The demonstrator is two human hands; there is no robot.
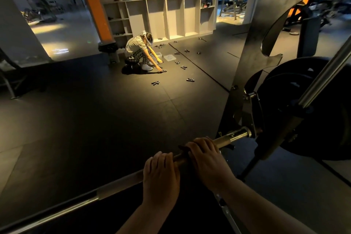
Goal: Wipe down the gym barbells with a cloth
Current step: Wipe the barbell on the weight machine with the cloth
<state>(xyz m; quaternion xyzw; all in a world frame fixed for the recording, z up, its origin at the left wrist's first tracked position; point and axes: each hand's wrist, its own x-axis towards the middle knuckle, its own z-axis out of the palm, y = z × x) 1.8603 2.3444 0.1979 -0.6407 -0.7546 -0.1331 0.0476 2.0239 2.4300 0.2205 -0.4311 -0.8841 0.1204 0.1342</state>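
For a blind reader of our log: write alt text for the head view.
Two bare hands grip a long steel barbell in a dim gym: the left hand holds bare bar, the right hand wraps a dark cloth round it near a black weight plate. Beyond, a person kneels on the black mat floor.

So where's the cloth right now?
Head view, lower centre: a dark cloth sits on the barbell under the right hand, just right of the left hand.

Bar [117,184] left of left grip [161,176]: long bare run, open floor [95,119] behind it, easy sliding. Right of right grip [207,159]: short bare bit only, then bracket [250,116], rack upright [252,59], weight plate [313,112] block way. Slanted steel rod [326,74] crosses over plate.
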